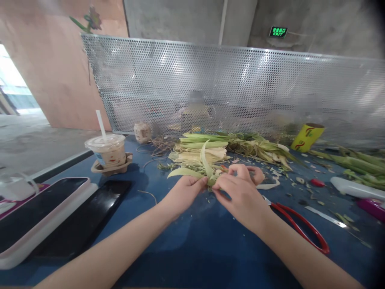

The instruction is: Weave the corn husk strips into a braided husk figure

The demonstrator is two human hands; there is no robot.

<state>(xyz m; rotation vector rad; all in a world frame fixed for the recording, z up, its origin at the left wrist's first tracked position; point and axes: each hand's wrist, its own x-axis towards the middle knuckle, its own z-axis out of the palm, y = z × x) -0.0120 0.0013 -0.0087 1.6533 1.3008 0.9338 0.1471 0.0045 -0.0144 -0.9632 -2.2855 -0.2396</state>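
Between my two hands is a small piece made of pale green corn husk [205, 162], with long strips pointing left and upward. My left hand [190, 192] pinches its lower left side between thumb and fingers. From the right, my right hand [240, 192] grips the piece near its middle with thumb and forefinger; the exact hold is partly hidden by the fingers. Just beyond lies a stack of flattened corn husks [201, 152]. Red-handled scissors [300, 228] rest by my right wrist, their blades mostly hidden under the hand.
On the left stand a plastic drink cup [110, 154] in a cardboard holder and two phones [81, 218]. Brown twine [161, 146], husk scraps, a yellow roll [307, 137] and a thin blade [326, 216] lie about the blue table. A perforated metal screen [210, 80] closes off the back.
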